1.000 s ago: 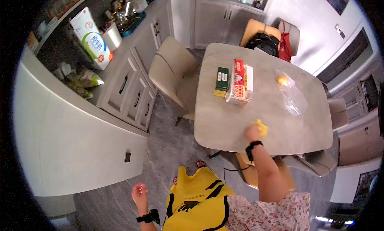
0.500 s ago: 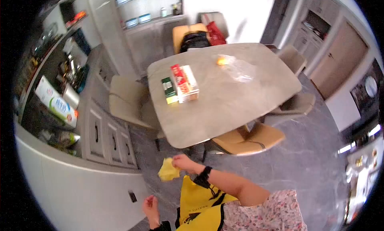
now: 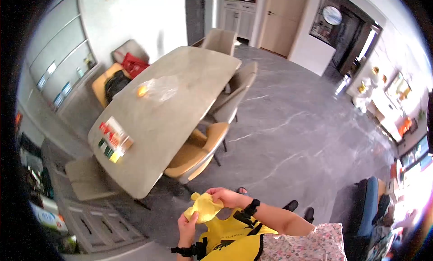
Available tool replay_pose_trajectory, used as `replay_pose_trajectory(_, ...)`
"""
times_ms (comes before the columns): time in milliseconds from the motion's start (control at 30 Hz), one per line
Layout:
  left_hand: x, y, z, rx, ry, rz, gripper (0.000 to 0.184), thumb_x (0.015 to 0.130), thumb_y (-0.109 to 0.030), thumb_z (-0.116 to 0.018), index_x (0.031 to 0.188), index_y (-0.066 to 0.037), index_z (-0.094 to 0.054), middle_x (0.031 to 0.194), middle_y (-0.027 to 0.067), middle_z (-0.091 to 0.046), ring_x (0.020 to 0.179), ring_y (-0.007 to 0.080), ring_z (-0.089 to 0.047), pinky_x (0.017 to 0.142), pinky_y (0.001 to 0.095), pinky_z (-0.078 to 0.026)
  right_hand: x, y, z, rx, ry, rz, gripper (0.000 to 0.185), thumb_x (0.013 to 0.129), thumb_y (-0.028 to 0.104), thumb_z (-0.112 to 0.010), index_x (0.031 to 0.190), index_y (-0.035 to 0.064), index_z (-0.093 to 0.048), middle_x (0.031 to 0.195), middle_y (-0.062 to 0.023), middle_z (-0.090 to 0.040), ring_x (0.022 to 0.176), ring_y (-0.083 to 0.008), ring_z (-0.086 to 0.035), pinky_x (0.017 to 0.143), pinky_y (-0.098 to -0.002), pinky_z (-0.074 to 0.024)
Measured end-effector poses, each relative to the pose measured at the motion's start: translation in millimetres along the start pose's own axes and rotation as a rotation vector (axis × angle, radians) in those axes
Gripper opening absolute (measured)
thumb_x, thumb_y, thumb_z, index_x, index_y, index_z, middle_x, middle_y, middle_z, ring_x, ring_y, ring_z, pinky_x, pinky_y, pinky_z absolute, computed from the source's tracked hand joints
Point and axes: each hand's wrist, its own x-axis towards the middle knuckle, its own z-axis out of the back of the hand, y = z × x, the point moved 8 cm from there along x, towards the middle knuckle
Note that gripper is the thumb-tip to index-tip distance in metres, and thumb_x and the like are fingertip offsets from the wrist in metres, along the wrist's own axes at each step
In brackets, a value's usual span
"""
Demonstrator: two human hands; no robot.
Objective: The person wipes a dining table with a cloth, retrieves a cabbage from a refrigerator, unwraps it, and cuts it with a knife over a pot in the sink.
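Yellow cloth (image 3: 205, 208), crumpled, in both hands (image 3: 186, 224) (image 3: 226, 197)

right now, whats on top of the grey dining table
The table holds a red and white carton, a green and yellow box, a clear plastic bag and a round orange item. Anything under the carton and box is hidden.

Matt yellow cloth (image 3: 206, 208); glossy floor (image 3: 279, 130).
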Motion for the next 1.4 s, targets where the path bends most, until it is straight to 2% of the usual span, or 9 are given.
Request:
replay_pose_trajectory(267, 104.5, 20.4, -237.4, -0.016, 0.409, 0.124, 0.023, 0.093, -0.015, -0.056, 0.107, 0.002, -0.058, 0.099, 0.0049, -0.063, 0.086, 0.0119, -0.060, 0.077, 0.0258, -0.047, -152.5, 106.5, 181.3, -0.037, -0.394, 0.265, 0.042, 0.079, -0.002, -0.055, 0.120, 0.0020, -0.046, 0.113, -0.0060, -0.053, 0.101, -0.0174, -0.053, 0.089, -0.0299, -0.0436)
replay_pose_trajectory(467, 158.5, 51.8, -428.9, 0.195, 0.616, 0.263, 0.037, 0.098, -0.033, -0.044, 0.106, 0.001, -0.056, 0.095, 0.0081, -0.064, 0.080, 0.0155, -0.062, 0.071, 0.0299, -0.050, -263.3, 165.8, 251.7, -0.091, -0.502, 0.258, 0.045, 0.084, 0.006, -0.054, 0.128, 0.0013, -0.043, 0.103, -0.0023, -0.056, 0.083, -0.0094, -0.055, 0.067, -0.0220, -0.0457)
replay_pose_trajectory(533, 156.8, 26.5, -492.7, 0.407, 0.744, 0.058, 0.045, 0.097, -0.040, -0.044, 0.093, 0.001, -0.061, 0.083, 0.0066, -0.065, 0.074, 0.0132, -0.060, 0.067, 0.0277, -0.047, -282.8, 167.3, 282.8, 0.001, -0.539, 0.329, 0.048, 0.085, 0.009, -0.053, 0.131, 0.0014, -0.041, 0.100, -0.0012, -0.056, 0.080, -0.0087, -0.055, 0.065, -0.0219, -0.0452)
replay_pose_trajectory(833, 240.7, 82.2, -641.8, 0.493, 1.005, 0.118, 0.046, 0.093, -0.048, -0.048, 0.094, -0.003, -0.062, 0.079, 0.0023, -0.061, 0.069, 0.0102, -0.053, 0.060, 0.0261, -0.044, -346.0, 239.3, 358.9, 0.169, -0.624, 0.541, 0.052, 0.093, 0.024, -0.050, 0.138, 0.0034, -0.034, 0.122, -0.0058, -0.050, 0.110, -0.0134, -0.049, 0.092, -0.0278, -0.0426)
replay_pose_trajectory(967, 300.7, 65.9, -706.8, 0.567, 1.034, -0.013, 0.031, 0.090, -0.038, -0.059, 0.090, -0.007, -0.061, 0.079, -0.0015, -0.060, 0.069, 0.0092, -0.052, 0.061, 0.0249, -0.044, -356.6, 300.0, 407.3, 0.198, -0.753, 0.558, 0.046, 0.094, 0.021, -0.051, 0.134, 0.0015, -0.038, 0.125, -0.0066, -0.049, 0.109, -0.0135, -0.050, 0.094, -0.0267, -0.0427)
replay_pose_trajectory(1100, 356.6, 20.2, -764.7, 0.484, 1.017, 0.229, 0.017, 0.083, -0.018, -0.069, 0.091, -0.007, -0.060, 0.086, -0.0002, -0.061, 0.072, 0.0089, -0.054, 0.061, 0.0233, -0.045, -360.5, 394.2, 454.0, 0.247, -0.819, 0.632, 0.045, 0.093, 0.025, -0.055, 0.130, 0.0012, -0.045, 0.123, -0.0042, -0.051, 0.108, -0.0117, -0.050, 0.088, -0.0250, -0.0455)
replay_pose_trajectory(1233, 430.9, -9.9, -822.9, 0.230, 1.082, 0.266, 0.015, 0.087, -0.010, -0.062, 0.101, -0.006, -0.059, 0.092, 0.0010, -0.062, 0.079, 0.0103, -0.058, 0.068, 0.0260, -0.049, -371.8, 487.3, 486.5, 0.166, -0.940, 0.632, 0.037, 0.090, 0.023, -0.060, 0.119, 0.0009, -0.054, 0.109, -0.0022, -0.058, 0.091, -0.0094, -0.054, 0.080, -0.0221, -0.0463)
replay_pose_trajectory(1267, 462.4, -17.0, -831.5, 0.389, 1.062, 0.004, 0.021, 0.087, -0.011, -0.061, 0.107, -0.004, -0.058, 0.095, 0.0024, -0.062, 0.083, 0.0128, -0.059, 0.073, 0.0278, -0.050, -374.0, 506.5, 491.6, 0.146, -0.993, 0.622, 0.036, 0.089, 0.022, -0.061, 0.117, 0.0009, -0.055, 0.105, -0.0020, -0.059, 0.088, -0.0090, -0.055, 0.078, -0.0218, -0.0463)
replay_pose_trajectory(1400, 539.6, -16.1, -875.7, 0.508, 1.038, 0.020, 0.027, 0.089, -0.013, -0.059, 0.113, -0.002, -0.057, 0.103, 0.0063, -0.063, 0.091, 0.0172, -0.059, 0.081, 0.0286, -0.049, -383.8, 562.7, 562.5, 0.182, -1.013, 0.731, 0.023, 0.088, 0.012, -0.061, 0.107, 0.0008, -0.058, 0.098, -0.0030, -0.061, 0.086, -0.0105, -0.057, 0.076, -0.0226, -0.0460)
